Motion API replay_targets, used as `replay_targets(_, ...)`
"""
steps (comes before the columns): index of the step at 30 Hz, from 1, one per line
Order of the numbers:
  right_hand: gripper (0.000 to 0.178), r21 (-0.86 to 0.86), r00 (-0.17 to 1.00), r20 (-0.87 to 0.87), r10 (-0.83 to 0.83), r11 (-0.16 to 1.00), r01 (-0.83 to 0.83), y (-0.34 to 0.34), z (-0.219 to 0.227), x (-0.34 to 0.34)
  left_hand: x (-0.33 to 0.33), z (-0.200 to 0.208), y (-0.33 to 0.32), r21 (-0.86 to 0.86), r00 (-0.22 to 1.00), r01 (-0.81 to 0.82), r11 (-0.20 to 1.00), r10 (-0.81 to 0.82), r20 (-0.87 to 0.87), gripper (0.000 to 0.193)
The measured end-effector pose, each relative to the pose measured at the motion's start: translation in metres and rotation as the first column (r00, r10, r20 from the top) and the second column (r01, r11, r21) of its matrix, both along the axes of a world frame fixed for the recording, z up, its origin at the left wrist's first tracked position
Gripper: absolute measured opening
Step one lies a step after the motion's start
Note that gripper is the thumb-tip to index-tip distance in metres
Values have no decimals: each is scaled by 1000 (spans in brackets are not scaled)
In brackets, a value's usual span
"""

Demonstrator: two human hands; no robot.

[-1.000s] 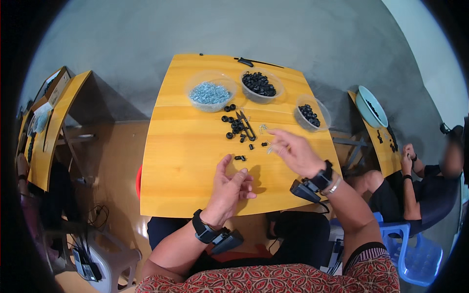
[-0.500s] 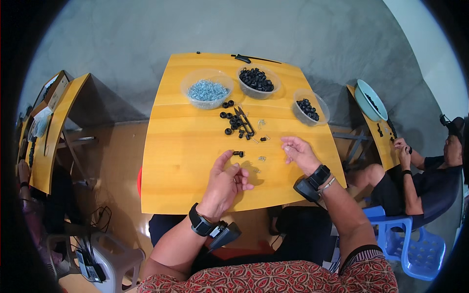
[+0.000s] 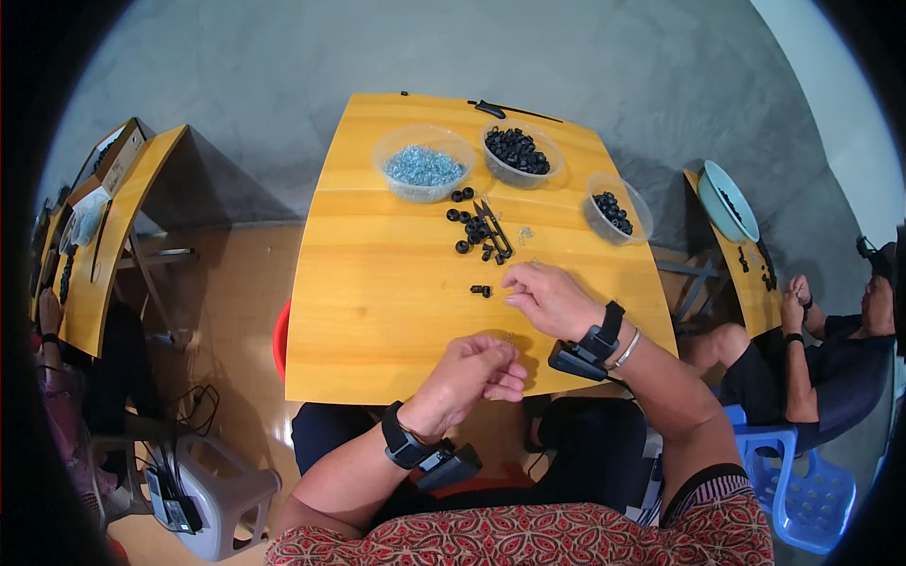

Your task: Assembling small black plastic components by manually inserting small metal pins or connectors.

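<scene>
My left hand [image 3: 472,373] hovers over the near edge of the yellow table, thumb and forefinger pressed together; what lies between them, if anything, is too small to make out. Just beyond its fingertips is a tiny silvery spring-like piece [image 3: 511,337]. My right hand [image 3: 552,297] is palm down with fingers curved, thumb and forefinger apart, and nothing visible between them. Close to its fingertips lie small black plastic pieces [image 3: 481,291]. Farther up are several round black pieces [image 3: 462,216], black thread snips [image 3: 494,230] and a few more silvery spring-like pieces [image 3: 526,234].
A clear bowl of silvery-blue pieces [image 3: 389,141], a bowl of black pieces [image 3: 553,156] and a smaller bowl of round black pieces [image 3: 645,203] stand on the table [image 3: 349,302]. A black-handled tool [image 3: 491,109] lies at the far edge. People sit at side tables left and right.
My right hand has moved left and closer to the black pieces. My left hand has drawn nearer to me and rightward, its thumb and forefinger now together. The whole view has shifted slightly.
</scene>
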State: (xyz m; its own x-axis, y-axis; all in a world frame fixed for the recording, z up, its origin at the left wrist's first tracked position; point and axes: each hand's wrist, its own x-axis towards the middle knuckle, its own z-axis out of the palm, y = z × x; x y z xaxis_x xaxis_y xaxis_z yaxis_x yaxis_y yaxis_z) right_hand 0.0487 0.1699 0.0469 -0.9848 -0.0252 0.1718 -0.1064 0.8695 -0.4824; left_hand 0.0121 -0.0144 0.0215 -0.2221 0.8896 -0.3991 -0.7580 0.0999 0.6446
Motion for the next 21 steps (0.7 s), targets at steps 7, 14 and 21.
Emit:
replay_targets(7, 17, 177, 994, 76, 83, 980, -96, -10, -4, -28, -10, -4, 11, 47, 982, -21, 999, 12, 188, 25)
replay_targets(14, 12, -36, 996, 69, -65, 997, 67, 15, 19, -19, -16, 3, 29, 66, 975, -183, 981, 173, 137, 26)
replay_targets(21, 13, -484, 980, 200, -23, 867, 119, 15, 15, 20, -8, -5, 16, 147, 977, -208, 967, 198, 84, 21)
